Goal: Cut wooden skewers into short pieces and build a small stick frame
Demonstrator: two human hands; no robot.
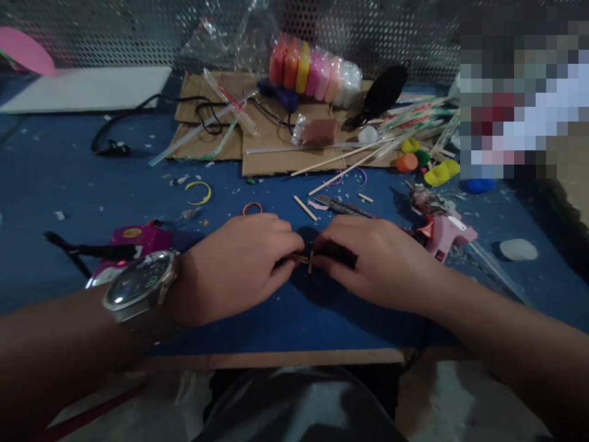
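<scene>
My left hand [243, 264], with a watch [142, 279] on its wrist, is closed around thin wooden sticks [301, 259] whose ends stick out past the fingertips. Facing it, my right hand [375, 261] has thumb and forefinger pinched at a short wooden crosspiece [310, 263] that lies across those ends. Whether the crosspiece is fastened to the sticks cannot be made out. Just beyond the hands lie a cut stick piece [305, 208], a utility knife [343, 206] and an orange ring [252, 209].
A pink glue gun [448, 236] rests at right, near a white round lid [518, 250]. On the left is a purple device [151, 240] with a black cable. Cardboard [285, 162], packaged coloured clay [313, 70] and wrapped sticks [414, 120] lie at the back.
</scene>
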